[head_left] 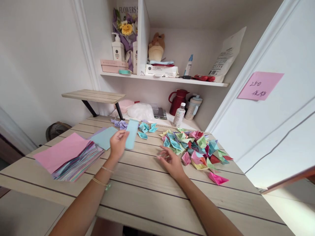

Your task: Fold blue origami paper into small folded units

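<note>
My left hand pinches the edge of a light blue folded paper, held upright above the slatted table. To the right, my right hand hovers with its fingers apart and curved, nothing in them. Close beyond its fingertips spreads a heap of folded paper boats in many colours, a bright pink boat lying nearest me. Several turquoise paper boats and some purple folded papers sit at the back. Left of my left hand are a blue sheet and a pink-topped paper stack.
A small raised wooden shelf stands at the table's back left. Behind the table are a clear bottle, a red jug, a pale tumbler and a plastic bag. A pink note is stuck on the right wall.
</note>
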The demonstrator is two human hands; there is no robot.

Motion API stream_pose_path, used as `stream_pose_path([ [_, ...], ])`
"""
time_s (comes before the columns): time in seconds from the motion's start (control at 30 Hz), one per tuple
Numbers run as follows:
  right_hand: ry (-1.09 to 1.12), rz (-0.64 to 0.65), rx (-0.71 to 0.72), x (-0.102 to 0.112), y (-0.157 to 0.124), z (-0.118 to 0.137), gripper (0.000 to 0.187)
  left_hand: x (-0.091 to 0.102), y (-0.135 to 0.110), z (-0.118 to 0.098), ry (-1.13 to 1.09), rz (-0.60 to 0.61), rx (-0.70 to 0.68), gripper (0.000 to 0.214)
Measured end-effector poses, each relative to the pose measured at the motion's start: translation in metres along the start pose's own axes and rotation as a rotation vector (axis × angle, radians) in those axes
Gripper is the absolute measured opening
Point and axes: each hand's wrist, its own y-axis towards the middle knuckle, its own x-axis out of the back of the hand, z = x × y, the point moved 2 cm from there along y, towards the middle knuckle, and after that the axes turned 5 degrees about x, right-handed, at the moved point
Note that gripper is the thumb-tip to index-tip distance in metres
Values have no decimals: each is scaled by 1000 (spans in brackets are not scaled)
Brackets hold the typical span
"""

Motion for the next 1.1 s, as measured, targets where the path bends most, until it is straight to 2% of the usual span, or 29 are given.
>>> stream_pose_path([
  [0.07,145,-61,-47,2,0,2,63,-21,-20,3,-169,207,138,38],
  [0.13,332,-47,-105,3,0,3,65,-37,-35,10,-279,371,233,37],
  [0.23,545,65,-230,3,-1,-4,51,-45,-44,19,-276,477,289,34],
  [0.3,566,80,-284,5,-1,-11,45,-45,-43,22,-215,570,299,33],
  [0.37,511,32,-292,9,0,-18,44,-43,-39,22,-152,683,305,36],
  [0.43,451,3,-289,12,1,-24,46,-42,-35,23,-104,737,316,40],
  [0.57,544,57,-298,13,3,-26,51,-42,-29,30,-115,716,361,40],
  [0.73,703,59,-356,6,1,-21,44,-43,-27,32,-375,604,474,38],
  [0.83,679,1,-333,0,-1,-16,44,-46,-34,23,-517,665,597,56],
  [0.9,615,4,-266,-4,-2,-12,47,-49,-42,17,-567,704,621,61],
  [0.97,477,57,-178,-8,-3,-8,46,-52,-50,12,-598,734,602,57],
  [1.03,273,118,-76,-10,-6,-2,43,-53,-56,12,-609,683,608,54],
  [1.1,93,162,36,-11,-9,4,43,-54,-60,15,-587,613,636,64],
])
